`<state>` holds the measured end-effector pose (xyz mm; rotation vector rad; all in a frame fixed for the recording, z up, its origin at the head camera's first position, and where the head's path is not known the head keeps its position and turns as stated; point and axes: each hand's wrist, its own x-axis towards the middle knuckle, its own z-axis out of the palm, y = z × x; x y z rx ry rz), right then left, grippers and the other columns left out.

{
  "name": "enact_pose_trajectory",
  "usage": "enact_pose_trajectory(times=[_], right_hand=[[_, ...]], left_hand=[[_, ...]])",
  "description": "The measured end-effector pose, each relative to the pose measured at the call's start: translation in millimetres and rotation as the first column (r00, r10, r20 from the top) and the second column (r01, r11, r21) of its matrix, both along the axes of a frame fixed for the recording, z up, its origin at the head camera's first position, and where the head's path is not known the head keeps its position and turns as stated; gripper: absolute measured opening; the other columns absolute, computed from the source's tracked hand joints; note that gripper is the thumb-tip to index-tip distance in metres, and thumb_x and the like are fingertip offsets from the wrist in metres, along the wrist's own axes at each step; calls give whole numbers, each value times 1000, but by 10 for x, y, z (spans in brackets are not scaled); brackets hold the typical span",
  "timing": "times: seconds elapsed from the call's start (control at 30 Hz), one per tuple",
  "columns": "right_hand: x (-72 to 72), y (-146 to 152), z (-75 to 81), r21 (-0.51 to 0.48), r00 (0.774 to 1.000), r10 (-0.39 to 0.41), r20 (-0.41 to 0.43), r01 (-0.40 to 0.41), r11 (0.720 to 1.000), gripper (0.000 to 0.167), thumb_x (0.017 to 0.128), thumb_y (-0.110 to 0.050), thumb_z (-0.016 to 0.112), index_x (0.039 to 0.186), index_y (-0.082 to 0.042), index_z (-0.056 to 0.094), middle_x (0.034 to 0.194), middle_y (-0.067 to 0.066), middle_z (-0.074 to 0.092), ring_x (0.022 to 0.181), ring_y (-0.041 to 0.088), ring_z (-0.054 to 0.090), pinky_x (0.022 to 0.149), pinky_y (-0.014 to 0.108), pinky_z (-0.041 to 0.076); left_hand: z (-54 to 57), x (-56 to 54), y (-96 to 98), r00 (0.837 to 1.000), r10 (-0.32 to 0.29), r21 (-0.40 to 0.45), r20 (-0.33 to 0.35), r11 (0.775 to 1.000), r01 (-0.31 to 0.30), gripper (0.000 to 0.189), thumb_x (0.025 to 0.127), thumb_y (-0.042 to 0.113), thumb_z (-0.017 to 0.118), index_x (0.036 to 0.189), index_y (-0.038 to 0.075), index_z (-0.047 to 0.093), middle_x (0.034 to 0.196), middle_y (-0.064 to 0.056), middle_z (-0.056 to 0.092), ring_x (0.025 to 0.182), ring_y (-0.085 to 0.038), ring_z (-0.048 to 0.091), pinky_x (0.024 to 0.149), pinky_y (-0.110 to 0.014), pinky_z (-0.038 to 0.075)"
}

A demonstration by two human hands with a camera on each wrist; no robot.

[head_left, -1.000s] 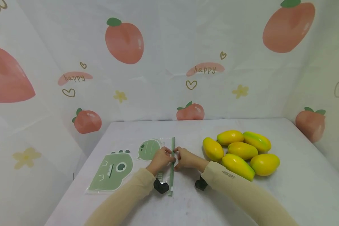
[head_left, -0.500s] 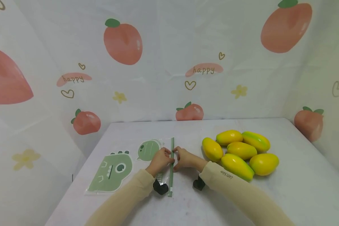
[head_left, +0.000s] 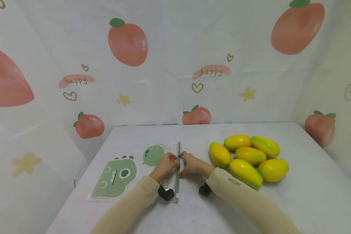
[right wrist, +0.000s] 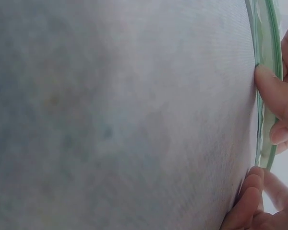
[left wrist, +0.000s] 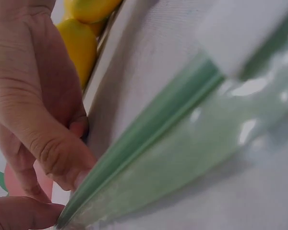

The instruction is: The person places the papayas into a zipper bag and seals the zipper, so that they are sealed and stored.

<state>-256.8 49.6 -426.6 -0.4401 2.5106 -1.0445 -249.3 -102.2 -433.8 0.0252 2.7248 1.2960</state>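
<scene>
Tiny shift vs 1 s ago:
R sleeve (head_left: 239, 191) & blk wrist cam (head_left: 205, 190) slightly closer to bag (head_left: 124, 175).

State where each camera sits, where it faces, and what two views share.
Head: worn on the head, facing forward and down at the table, zip bag and yellow fruit; left hand, right hand and sleeves show.
Left wrist: worn there, looking along the zip bag's green strip; parts of both hands show.
Right wrist: worn there, looking low across the table; parts of both hands show.
Shared: both wrist views hold the green strip.
</scene>
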Motion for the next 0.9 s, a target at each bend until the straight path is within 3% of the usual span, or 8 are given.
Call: enact_pose_trajectory(times=[0.17, 0.27, 0.37, 0.47, 0.63, 0.77, 0.9], right_hand=[[-1, 7, -7, -8, 1000, 0, -1, 0, 1000, 85, 66, -11, 87, 136, -4, 40, 89, 8, 47, 80, 19, 45, 69, 28, 36], [0, -1, -17, -17, 1000, 5, -2, -5, 1000, 85, 66, -10, 86, 137, -4, 41, 88, 8, 46, 80, 19, 45, 68, 28, 36], [0, -22, -15, -19, 1000, 8, -2, -8, 1000, 85, 66, -11, 87, 137, -5, 41, 89, 8, 47, 81, 19, 45, 70, 29, 37], [-4, -39, -3, -11, 1000, 8, 1, -8, 1000, 85, 66, -13, 87, 137, -6, 41, 91, 8, 48, 82, 19, 46, 72, 30, 39], [-16, -51, 13, 17, 1000, -7, 18, 6, 1000, 85, 67, -14, 87, 138, -8, 40, 94, 9, 49, 84, 20, 48, 77, 33, 42], [-26, -40, 17, 26, 999, -16, 29, 15, 1000, 84, 67, -13, 87, 136, -9, 40, 97, 10, 49, 87, 21, 49, 84, 38, 44], [-30, -28, 12, 42, 999, -33, 36, 32, 999, 84, 66, -14, 87, 136, -10, 40, 98, 10, 50, 89, 22, 49, 84, 39, 44]], left_hand=[[-11, -16, -4, 1000, -8, -30, -30, 1000, 7, 31, 75, 6, 72, 103, -1, 62, 90, -12, 65, 80, -21, 60, 71, -31, 50], [-18, -22, 1, 996, -37, -142, -78, 990, 26, 30, 75, 8, 71, 103, 0, 62, 81, -9, 66, 72, -19, 59, 66, -31, 49], [-1, -26, 1, 990, -70, -261, -124, 965, 35, 29, 75, 8, 70, 102, 1, 62, 73, -5, 63, 63, -16, 54, 60, -30, 46], [51, -25, -18, 989, -80, -312, -125, 949, 37, 28, 75, 6, 68, 102, 1, 61, 69, -3, 57, 58, -15, 49, 54, -28, 42], [150, -30, -66, 993, -73, -326, -90, 945, 40, 34, 79, 4, 66, 112, 2, 57, 63, -2, 52, 52, -14, 47, 50, -24, 38], [197, -40, -70, 990, -84, -341, -114, 939, 40, 46, 78, 1, 64, 122, 8, 53, 56, -1, 52, 47, -12, 48, 45, -22, 38], [255, -21, -44, 981, -116, -357, -154, 932, 54, 38, 77, -1, 62, 112, 13, 61, 53, 1, 52, 44, -9, 47, 43, -21, 37]])
